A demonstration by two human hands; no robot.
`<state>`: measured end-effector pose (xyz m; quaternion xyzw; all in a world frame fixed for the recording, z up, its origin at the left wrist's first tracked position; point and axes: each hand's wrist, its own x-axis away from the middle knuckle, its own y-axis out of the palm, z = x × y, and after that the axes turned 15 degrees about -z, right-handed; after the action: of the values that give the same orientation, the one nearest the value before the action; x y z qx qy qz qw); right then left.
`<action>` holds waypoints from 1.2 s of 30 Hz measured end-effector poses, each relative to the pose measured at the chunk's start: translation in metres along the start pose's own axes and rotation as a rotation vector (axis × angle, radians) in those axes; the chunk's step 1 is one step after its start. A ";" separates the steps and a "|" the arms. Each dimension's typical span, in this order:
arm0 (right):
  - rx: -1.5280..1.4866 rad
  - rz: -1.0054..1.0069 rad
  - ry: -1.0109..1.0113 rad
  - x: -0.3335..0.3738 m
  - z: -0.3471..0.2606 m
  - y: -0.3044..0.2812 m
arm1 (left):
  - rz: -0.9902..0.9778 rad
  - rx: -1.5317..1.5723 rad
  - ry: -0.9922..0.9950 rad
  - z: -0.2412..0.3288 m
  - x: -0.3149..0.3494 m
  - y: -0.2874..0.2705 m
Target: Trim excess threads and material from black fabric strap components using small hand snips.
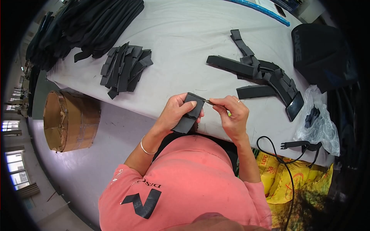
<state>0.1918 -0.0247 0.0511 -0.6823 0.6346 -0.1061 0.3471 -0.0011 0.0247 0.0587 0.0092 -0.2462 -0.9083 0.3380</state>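
Observation:
Near the table's front edge, my left hand (pixel 172 111) grips a folded dark grey fabric strip (pixel 185 122), its thumb pressed on the upper face. My right hand (pixel 234 115) pinches a slim metal-tipped tool (pixel 209 102), and the tip meets the strip's upper right edge. Fingers hide most of the tool, so its exact kind cannot be told. Ahead and to the left lies a loose pile of similar dark strips (pixel 125 69). Another heap of dark fabric pieces (pixel 266 73) spreads out on the right, with a glossy dark rectangle (pixel 295 106) at its near end.
The pale cloth-covered table (pixel 177 57) carries stacked black fabric (pixel 96 27) at far left and a black bag (pixel 322 56) at right. Near the right edge are a clear plastic bag (pixel 325 131) and a buckled strap (pixel 300 145). A cardboard box (pixel 81 119) and yellow sacks (pixel 296 177) stand below.

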 end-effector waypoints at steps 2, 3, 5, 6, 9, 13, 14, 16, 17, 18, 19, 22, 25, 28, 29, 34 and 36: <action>-0.294 0.014 0.057 0.004 -0.007 -0.004 | 0.007 0.001 0.000 0.008 0.004 0.009; -0.587 0.030 0.110 0.005 -0.009 -0.007 | -0.002 -0.271 0.277 0.011 0.004 0.015; -0.610 0.087 0.108 0.005 -0.013 -0.013 | -0.150 -0.584 0.604 0.019 0.004 0.014; -0.631 0.143 0.102 0.006 -0.013 -0.015 | -0.150 -0.582 0.601 0.019 -0.002 0.010; -0.684 0.131 0.166 0.007 -0.004 -0.011 | 0.147 -1.016 0.570 -0.004 -0.027 -0.007; -0.693 0.005 0.300 0.015 0.006 0.000 | 0.252 -0.939 0.403 -0.043 -0.025 -0.026; -0.668 -0.057 0.330 0.016 0.006 0.003 | 0.219 -0.812 0.398 -0.051 -0.024 -0.031; -0.669 -0.082 0.367 0.020 0.008 0.011 | 0.188 -0.684 0.388 -0.059 -0.024 -0.033; -0.692 -0.084 0.376 0.021 0.009 0.016 | 0.225 -0.624 0.365 -0.061 -0.025 -0.030; -0.714 -0.085 0.384 0.022 0.011 0.021 | 0.262 -0.564 0.343 -0.063 -0.026 -0.028; -0.692 -0.097 0.376 0.022 0.012 0.025 | 0.263 -0.563 0.340 -0.064 -0.026 -0.027; -0.666 -0.126 0.384 0.021 0.012 0.030 | 0.295 -0.538 0.347 -0.065 -0.027 -0.025; -0.651 -0.121 0.404 0.024 0.014 0.031 | 0.292 -0.606 0.371 -0.068 -0.028 -0.026; -0.546 -0.129 0.414 0.026 0.012 0.028 | 0.295 -0.546 0.364 -0.070 -0.028 -0.025; -0.464 -0.137 0.416 0.026 0.011 0.026 | 0.297 -0.560 0.372 -0.070 -0.029 -0.025; -0.221 -0.094 0.351 0.026 0.008 0.027 | 0.303 -0.585 0.376 -0.070 -0.028 -0.024; -0.192 -0.079 0.337 0.026 0.008 0.028 | 0.291 -0.600 0.376 -0.070 -0.029 -0.023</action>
<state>0.1788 -0.0456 0.0207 -0.7093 0.6636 -0.1715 0.1650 0.0198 0.0271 -0.0173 0.0414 0.0983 -0.8648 0.4906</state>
